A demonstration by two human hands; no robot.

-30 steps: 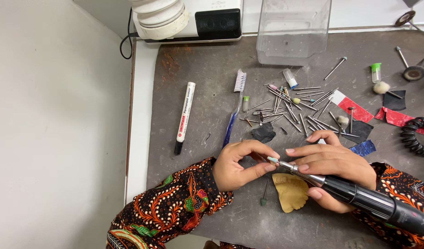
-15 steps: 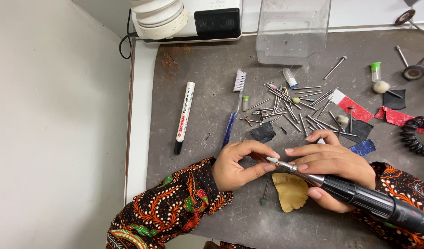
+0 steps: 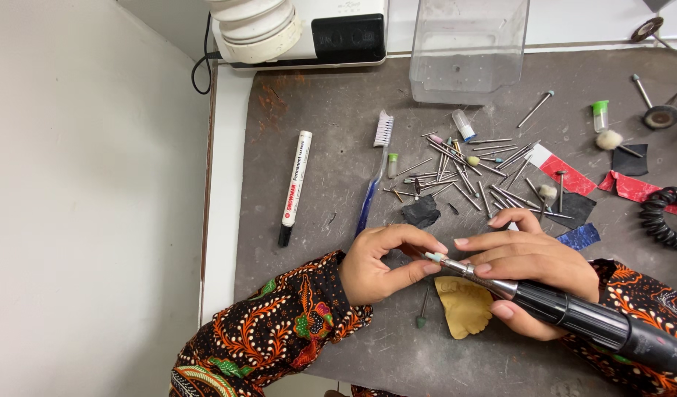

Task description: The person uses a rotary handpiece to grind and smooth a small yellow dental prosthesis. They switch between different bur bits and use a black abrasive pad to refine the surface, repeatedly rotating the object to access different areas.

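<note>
My right hand (image 3: 529, 265) grips a black and silver rotary handpiece (image 3: 574, 316) that slants down to the right, its pale tip (image 3: 432, 256) pointing left. My left hand (image 3: 382, 261) has its fingers pinched together right at that tip; whatever small thing they hold is hidden. Under both hands, on the dark grey mat (image 3: 338, 147), lies a yellowish dental cast (image 3: 463, 307). A loose bur (image 3: 423, 312) with a green head lies just left of the cast.
Several metal burs (image 3: 471, 173) are scattered beyond my hands, with a blue toothbrush (image 3: 375, 173), a white marker (image 3: 295, 184), red, black and blue scraps (image 3: 574, 198), a coiled black cord (image 3: 665, 217), a clear plastic box (image 3: 467, 48) and a white machine (image 3: 301, 29).
</note>
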